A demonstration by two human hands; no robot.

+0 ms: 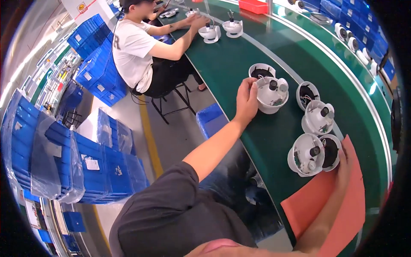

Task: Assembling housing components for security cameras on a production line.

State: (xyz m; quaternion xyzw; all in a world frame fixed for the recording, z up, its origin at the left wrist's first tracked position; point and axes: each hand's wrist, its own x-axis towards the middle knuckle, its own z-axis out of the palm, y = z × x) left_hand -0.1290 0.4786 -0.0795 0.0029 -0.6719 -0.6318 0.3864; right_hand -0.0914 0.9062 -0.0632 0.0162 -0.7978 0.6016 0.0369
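Note:
My left hand (247, 102) grips the left side of a white round camera housing (270, 103), which has a black lens and wires inside. Behind that housing sits a white cup-shaped cover (255, 67) with a black inside. At the right, my right hand (343, 165) is closed round the outer side of another such black-lined cover (331, 150); its fingertips are partly hidden. Touching that cover is a second camera housing (305, 165). Farther back, a third housing (317, 122) rests against another black-lined cover (311, 90).
An orange-red mat (308, 201) lies under my right forearm on the green bench (265, 154). At the far left a seated co-worker (137, 47) handles similar white parts. Blue crates (94, 171) wrapped in film stand left; a blue bin (212, 120) sits beside the bench edge.

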